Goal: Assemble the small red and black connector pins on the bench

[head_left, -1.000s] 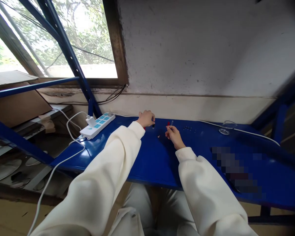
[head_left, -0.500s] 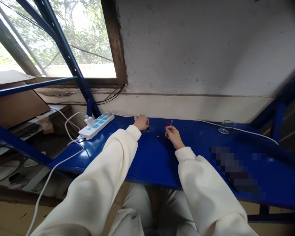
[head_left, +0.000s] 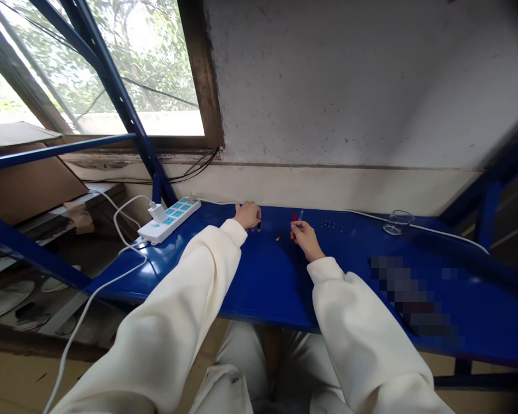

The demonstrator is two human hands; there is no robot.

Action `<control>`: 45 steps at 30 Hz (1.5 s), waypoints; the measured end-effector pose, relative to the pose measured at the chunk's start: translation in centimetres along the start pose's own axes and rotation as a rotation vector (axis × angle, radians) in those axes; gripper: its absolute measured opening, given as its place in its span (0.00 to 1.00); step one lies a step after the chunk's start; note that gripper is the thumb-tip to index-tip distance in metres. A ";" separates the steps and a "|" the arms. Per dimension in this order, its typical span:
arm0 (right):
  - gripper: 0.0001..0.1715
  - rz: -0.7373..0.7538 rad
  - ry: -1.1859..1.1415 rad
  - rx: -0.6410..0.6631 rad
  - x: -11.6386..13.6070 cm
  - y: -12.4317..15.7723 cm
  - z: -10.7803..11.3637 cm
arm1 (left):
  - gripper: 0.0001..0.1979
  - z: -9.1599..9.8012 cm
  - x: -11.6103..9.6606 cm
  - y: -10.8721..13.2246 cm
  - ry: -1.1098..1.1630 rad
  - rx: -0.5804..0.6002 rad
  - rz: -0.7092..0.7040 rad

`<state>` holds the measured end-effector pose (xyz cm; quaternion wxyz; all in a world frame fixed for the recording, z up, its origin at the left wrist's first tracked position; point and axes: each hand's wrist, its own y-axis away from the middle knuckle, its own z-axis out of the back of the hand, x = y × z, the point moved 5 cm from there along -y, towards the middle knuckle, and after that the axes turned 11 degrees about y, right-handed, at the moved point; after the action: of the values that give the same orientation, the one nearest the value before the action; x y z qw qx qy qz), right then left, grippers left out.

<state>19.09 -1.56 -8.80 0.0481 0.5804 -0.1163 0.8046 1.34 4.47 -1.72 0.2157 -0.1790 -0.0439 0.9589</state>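
My left hand (head_left: 247, 215) rests low at the back of the blue table, its fingers bent down and pressed together. Right under its fingertips are a small black piece (head_left: 259, 227) and a bit of red beside it. What the fingers grip is hidden. A little to the right, my right hand (head_left: 304, 237) is closed in a pinch, with thumb and forefinger together; the thing in it is too small to name. Just beyond those fingertips show a short red piece (head_left: 294, 217) and a clear bluish tube (head_left: 301, 215). Between the hands lies a tiny pale scrap (head_left: 277, 238).
Several tiny dark pieces (head_left: 328, 224) lie right of my right hand. Farther right is a clear glass (head_left: 392, 229) near a white cable. A blurred-out dark object (head_left: 410, 299) lies at front right. At left stands a white power strip (head_left: 168, 221) with plugs and cords.
Almost nothing differs. Both hands stay in the same places, with at most a very slight shift of the left fingers.
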 end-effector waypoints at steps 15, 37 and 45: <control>0.18 0.040 0.040 -0.031 -0.8 -0.8 0.2 | 0.06 -0.1 -0.1 0.1 -0.018 0.030 0.002; 0.20 -0.041 0.767 -0.182 -1.3 -2.2 2.8 | 0.10 -4.9 -6.0 6.4 0.711 -0.454 -0.073; 0.24 -0.210 1.006 -0.090 -1.0 -5.3 2.3 | 0.11 -6.0 -5.5 6.5 0.655 -0.407 -0.090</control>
<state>22.64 3.06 -8.40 0.2036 0.1275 -0.0540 0.9692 5.55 -3.70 -6.58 0.2204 -0.5128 -0.1698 0.8122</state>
